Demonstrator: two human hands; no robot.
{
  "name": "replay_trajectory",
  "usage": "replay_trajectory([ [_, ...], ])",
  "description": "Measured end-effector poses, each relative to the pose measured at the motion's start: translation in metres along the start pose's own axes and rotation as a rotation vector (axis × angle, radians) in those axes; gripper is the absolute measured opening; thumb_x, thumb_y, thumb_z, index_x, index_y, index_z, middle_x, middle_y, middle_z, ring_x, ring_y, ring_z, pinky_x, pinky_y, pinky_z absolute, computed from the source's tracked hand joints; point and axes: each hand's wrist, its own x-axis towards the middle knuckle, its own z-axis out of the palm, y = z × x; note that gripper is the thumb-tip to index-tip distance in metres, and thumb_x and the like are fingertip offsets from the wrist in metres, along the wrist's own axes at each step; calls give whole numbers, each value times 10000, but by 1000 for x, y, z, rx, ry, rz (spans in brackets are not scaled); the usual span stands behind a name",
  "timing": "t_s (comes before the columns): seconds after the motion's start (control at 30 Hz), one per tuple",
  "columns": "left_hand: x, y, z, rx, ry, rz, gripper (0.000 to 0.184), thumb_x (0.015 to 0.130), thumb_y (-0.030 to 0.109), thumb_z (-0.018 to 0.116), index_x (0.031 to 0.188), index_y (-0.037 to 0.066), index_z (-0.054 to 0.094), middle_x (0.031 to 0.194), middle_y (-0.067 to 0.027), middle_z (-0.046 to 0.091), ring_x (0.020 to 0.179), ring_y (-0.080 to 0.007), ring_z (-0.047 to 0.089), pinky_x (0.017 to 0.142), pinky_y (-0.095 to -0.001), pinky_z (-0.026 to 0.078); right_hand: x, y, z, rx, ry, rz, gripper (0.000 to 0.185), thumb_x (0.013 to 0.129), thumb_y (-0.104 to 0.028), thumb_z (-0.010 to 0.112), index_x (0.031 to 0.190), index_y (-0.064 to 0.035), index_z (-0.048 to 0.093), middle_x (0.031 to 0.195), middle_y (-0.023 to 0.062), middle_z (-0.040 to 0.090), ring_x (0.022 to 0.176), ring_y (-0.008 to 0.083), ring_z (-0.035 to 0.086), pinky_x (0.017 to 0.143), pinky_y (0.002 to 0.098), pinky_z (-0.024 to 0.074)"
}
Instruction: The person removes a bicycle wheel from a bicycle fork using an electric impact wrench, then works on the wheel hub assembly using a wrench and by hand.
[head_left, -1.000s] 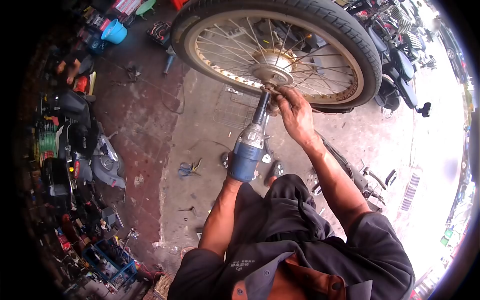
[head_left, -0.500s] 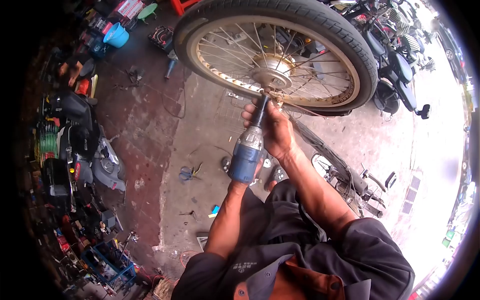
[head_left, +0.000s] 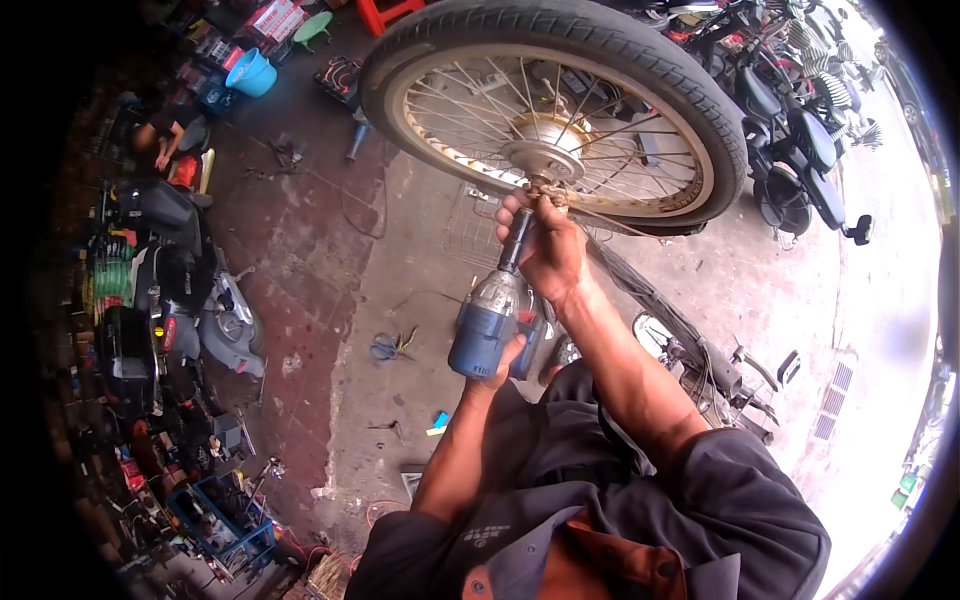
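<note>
My left hand (head_left: 503, 362) is wrapped round the handle of a blue and silver impact wrench (head_left: 484, 325), which points up at the wheel. A long dark socket (head_left: 517, 240) is on its nose, the tip a little below the axle end (head_left: 541, 184). My right hand (head_left: 553, 250) is closed just under the axle, fingers behind the socket and thumb up against the axle hardware. What the fingertips pinch is partly hidden. Above both hands is a spoked bicycle wheel (head_left: 738, 150) with a black tyre and a silver hub (head_left: 545, 140).
A bicycle frame (head_left: 670, 315) slopes down right from the wheel, its pedal (head_left: 789, 368) jutting out. Scissors-like blue-handled tool (head_left: 385, 347) lies on the floor. Scooter parts (head_left: 230, 320) and a blue crate (head_left: 215, 530) stand left. Another person (head_left: 165, 145) is at upper left, near a blue bucket (head_left: 251, 74).
The impact wrench has drawn back down and slightly left, taking the socket away from the axle end. My right fingers have stayed up by the axle.
</note>
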Motion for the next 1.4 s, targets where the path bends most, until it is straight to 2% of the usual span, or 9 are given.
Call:
replay_trajectory([
  [0.27, -29, 27, -30, 45, -22, -69, 449, 785, 32, 658, 1224, 8, 563, 1074, -81, 677, 965, -180, 609, 885, -351, 486, 0, 1, 8, 56, 63, -37, 259, 1019, -263, 482, 1130, -50, 582, 1027, 90, 669, 955, 257, 653, 858, 403, 537],
  [0.47, -22, 27, -119, 35, -137, -30, 484, 791, 24, 684, 1260, 8, 568, 1090, -80, 661, 1009, -191, 610, 900, -337, 488, 0, 17, 8, 78, 164, -55, 163, 943, -210, 555, 958, -73, 642, 962, 78, 700, 924, 243, 670, 862, 384, 547],
  [0.53, -19, 18, -157, 8, -146, -47, 517, 792, 22, 704, 1288, 9, 557, 1121, -82, 652, 1008, -196, 612, 911, -335, 486, 1, 18, 22, 53, 202, -148, 150, 941, -218, 543, 1016, -93, 579, 1008, 83, 627, 933, 255, 627, 837, 390, 525],
  [0.67, -1, 41, -220, 55, -135, -74, 175, 755, 29, 653, 923, 60, 613, 812, 1, 599, 773, -149, 566, 757, -313, 462, 5, 27, 15, -3, 155, -257, 241, 967, -314, 577, 1025, -97, 664, 1006, 88, 684, 950, 252, 654, 871, 383, 529],
  [0.97, 37, 47, -332, 63, -184, -173, 124, 785, 27, 689, 896, 45, 637, 795, 1, 591, 744, -142, 559, 731, -324, 479, 3, 34, -5, -43, 143, -355, 227, 999, -249, 526, 1076, -65, 635, 989, 59, 686, 927, 210, 636, 869, 347, 517],
  [1.07, 45, 34, -346, 56, -37, -236, 114, 790, 28, 685, 892, 49, 639, 799, 5, 592, 749, -147, 561, 724, -324, 477, 1, 68, 13, -199, 404, -391, 201, 947, -225, 545, 1036, -61, 621, 937, 61, 648, 867, 208, 620, 767, 335, 494],
  [1.23, 46, -22, -388, 153, 187, -284, 222, 812, 81, 703, 1021, 34, 648, 938, -39, 650, 882, -197, 606, 789, -364, 493, 31, 165, -9, -664, 442, -72, 355, 945, -387, 536, 1112, -79, 595, 1008, 71, 632, 921, 234, 618, 808, 361, 500],
  [1.3, 41, -47, -393, 231, 321, -304, 246, 822, 101, 702, 1050, 26, 648, 966, -50, 659, 903, -209, 616, 802, -380, 499, 62, 196, -11, -531, 457, 166, 358, 946, -383, 540, 1112, -71, 595, 1012, 82, 631, 921, 239, 620, 811, 368, 505],
  [1.4, 13, -96, -411, 513, 416, -479, 254, 842, 106, 695, 1080, 28, 650, 1001, -65, 664, 866, -213, 636, 767, -380, 525, 117, 242, -14, -756, 326, 406, 334, 972, -324, 528, 1144, -44, 589, 1018, 94, 636, 925, 226, 625, 807, 361, 516],
])
